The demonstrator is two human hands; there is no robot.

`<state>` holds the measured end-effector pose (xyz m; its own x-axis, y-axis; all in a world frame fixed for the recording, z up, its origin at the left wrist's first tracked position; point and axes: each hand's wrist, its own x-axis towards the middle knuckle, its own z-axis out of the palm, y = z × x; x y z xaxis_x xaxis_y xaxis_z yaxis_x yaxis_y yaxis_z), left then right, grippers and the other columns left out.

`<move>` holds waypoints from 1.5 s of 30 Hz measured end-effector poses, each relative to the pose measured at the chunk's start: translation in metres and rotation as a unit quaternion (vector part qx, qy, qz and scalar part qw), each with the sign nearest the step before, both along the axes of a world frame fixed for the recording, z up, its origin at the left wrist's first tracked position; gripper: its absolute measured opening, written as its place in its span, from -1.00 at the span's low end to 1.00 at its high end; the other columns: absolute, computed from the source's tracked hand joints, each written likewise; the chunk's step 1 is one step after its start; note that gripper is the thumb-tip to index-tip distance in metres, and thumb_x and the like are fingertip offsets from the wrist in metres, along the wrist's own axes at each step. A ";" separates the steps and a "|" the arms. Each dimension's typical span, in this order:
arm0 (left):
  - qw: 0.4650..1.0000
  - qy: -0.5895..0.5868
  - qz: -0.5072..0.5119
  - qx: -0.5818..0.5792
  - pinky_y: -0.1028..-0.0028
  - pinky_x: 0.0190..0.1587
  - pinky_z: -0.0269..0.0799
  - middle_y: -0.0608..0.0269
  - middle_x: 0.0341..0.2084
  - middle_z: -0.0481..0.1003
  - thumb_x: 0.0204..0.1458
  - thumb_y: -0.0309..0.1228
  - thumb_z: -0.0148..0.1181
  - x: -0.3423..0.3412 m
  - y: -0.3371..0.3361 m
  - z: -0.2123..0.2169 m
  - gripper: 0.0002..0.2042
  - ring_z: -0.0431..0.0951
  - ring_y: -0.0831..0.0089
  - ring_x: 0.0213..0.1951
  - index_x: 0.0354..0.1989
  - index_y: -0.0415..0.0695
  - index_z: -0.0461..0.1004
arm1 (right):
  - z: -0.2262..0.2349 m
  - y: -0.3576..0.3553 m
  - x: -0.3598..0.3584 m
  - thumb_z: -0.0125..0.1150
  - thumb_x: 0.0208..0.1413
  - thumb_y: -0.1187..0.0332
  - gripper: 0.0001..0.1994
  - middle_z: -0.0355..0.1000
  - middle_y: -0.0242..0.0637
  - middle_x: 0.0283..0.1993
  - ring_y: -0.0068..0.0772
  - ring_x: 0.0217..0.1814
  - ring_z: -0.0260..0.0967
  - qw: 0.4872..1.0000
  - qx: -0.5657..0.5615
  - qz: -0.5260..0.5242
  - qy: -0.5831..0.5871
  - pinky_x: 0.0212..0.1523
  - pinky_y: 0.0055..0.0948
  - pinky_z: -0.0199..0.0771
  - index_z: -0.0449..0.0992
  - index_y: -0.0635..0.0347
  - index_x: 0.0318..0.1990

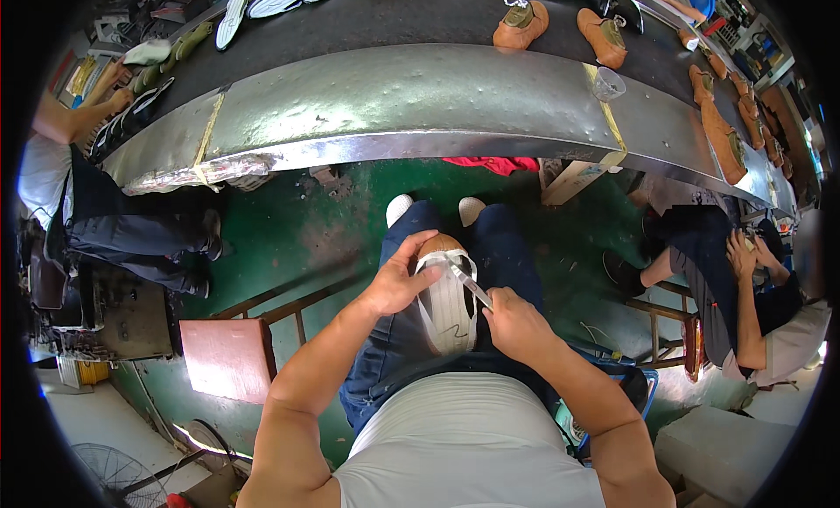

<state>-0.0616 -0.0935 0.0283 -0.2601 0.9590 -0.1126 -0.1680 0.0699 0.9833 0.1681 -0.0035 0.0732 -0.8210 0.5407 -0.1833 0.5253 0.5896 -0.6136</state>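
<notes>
A tan shoe [451,311] lies on my lap with its pale underside up and a white band around the edge. My left hand [401,280] grips it at the toe, thumb across the underside and fingers around the tan upper. In my right hand [518,322] is a slim metal tool [472,287], its tip touching the underside near the toe. Its exact kind I cannot make out.
Ahead runs a metal-edged workbench [350,101] with a dark belt carrying tan shoes [522,25] and pale soles [278,0]. A clear cup [608,84] sits at its edge. A brown stool [227,359] stands at left. Co-workers are on both sides.
</notes>
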 end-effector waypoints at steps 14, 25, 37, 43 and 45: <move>0.999 0.026 -0.015 -0.026 0.39 0.24 0.30 0.07 0.11 0.44 0.23 -0.36 0.17 0.011 0.008 0.007 -0.45 0.43 0.34 0.15 0.37 -0.14 0.17 | 0.030 0.012 -0.013 0.01 0.34 0.20 -0.69 0.49 0.10 -0.33 0.22 -0.28 0.47 0.988 -0.045 -0.026 0.144 -0.22 -0.11 0.46 0.42 0.36 -0.15; 0.987 0.054 -0.028 -0.148 0.39 0.31 0.21 -0.07 0.22 0.40 0.15 -0.47 -0.10 0.024 -0.013 -0.018 -0.39 0.39 0.18 0.27 0.45 -0.21 0.08 | -0.056 0.011 0.002 0.43 0.02 0.19 -0.57 0.51 -0.18 -0.36 -0.37 -0.40 0.51 0.967 -0.166 -0.188 0.033 -0.30 -0.35 0.52 0.43 0.36 -0.15; 0.973 0.076 -0.136 -0.169 0.40 0.33 0.19 0.00 0.23 0.35 -0.11 -0.59 0.11 0.063 -0.016 -0.017 -0.16 0.35 0.25 0.27 0.46 -0.16 0.00 | -0.019 0.030 0.074 0.29 0.08 0.28 -0.67 0.52 0.14 -0.29 0.14 -0.27 0.54 0.974 -0.145 -0.155 -0.085 -0.21 -0.12 0.49 0.43 0.39 -0.16; 0.984 -0.032 -0.116 -0.133 0.38 0.40 0.04 0.04 0.31 0.22 0.00 -0.64 0.09 0.083 -0.028 -0.039 -0.12 0.18 0.32 0.37 0.50 -0.20 -0.26 | 0.018 0.025 0.077 0.17 0.17 0.36 -0.66 0.49 0.11 -0.13 0.14 -0.11 0.47 0.996 -0.028 0.081 -0.022 -0.10 -0.07 0.48 0.42 0.33 0.06; 0.981 -0.013 -0.159 -0.108 0.38 0.43 -0.07 0.01 0.40 0.10 0.01 -0.63 0.08 0.084 -0.025 -0.035 -0.08 0.05 0.33 0.44 0.51 -0.20 -0.35 | 0.023 0.028 0.065 0.17 0.15 0.39 -0.55 0.44 0.17 -0.01 0.11 -0.04 0.46 0.994 -0.036 0.087 -0.063 -0.05 -0.05 0.48 0.35 0.38 0.18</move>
